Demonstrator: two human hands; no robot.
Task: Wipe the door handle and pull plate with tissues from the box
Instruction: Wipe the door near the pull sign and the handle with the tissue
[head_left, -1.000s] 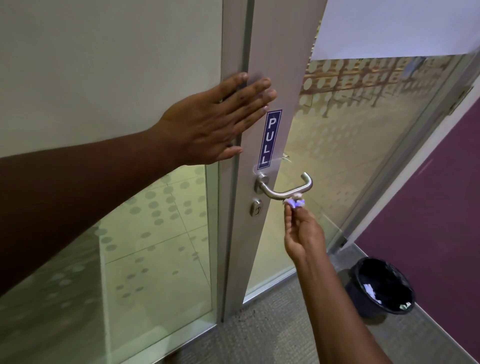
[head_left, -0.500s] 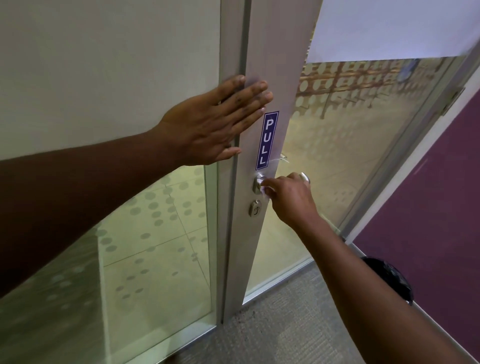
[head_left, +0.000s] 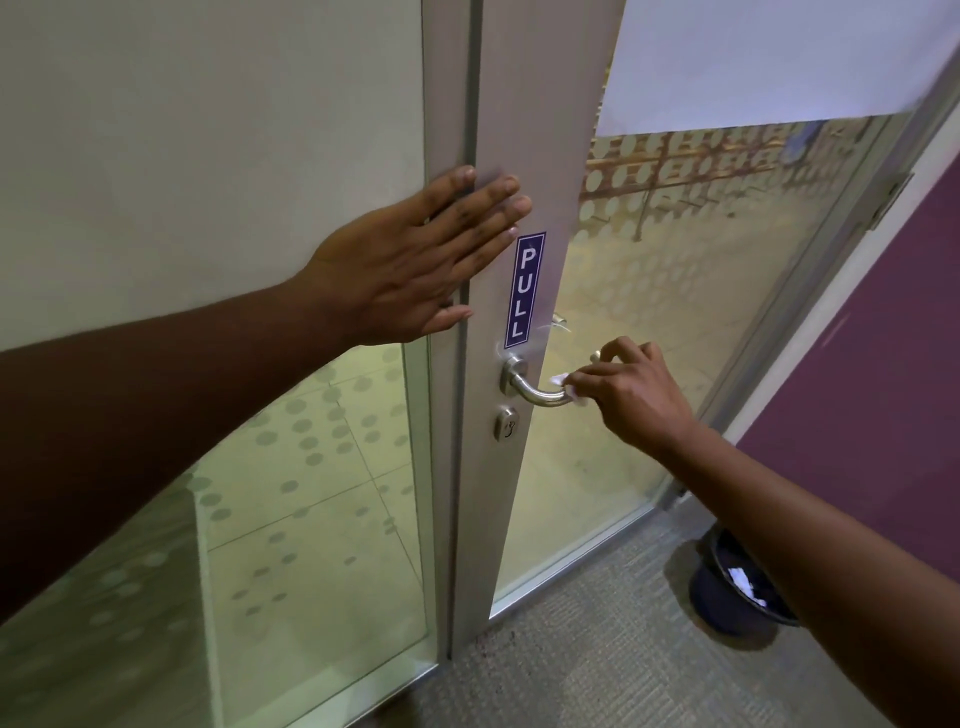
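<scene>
The door handle (head_left: 540, 392) sat under the PULL sign (head_left: 524, 290). The right hand (head_left: 631, 397) pinched a small tissue (head_left: 563, 382) on it; the left hand (head_left: 410, 265) lay flat on the door frame (head_left: 540, 130). The wad could slip out, leaving parts unwiped.

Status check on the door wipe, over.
Left hand flat on door frame. Right hand pinching tissue on handle. PULL plate untouched. Nothing blocking.
</scene>
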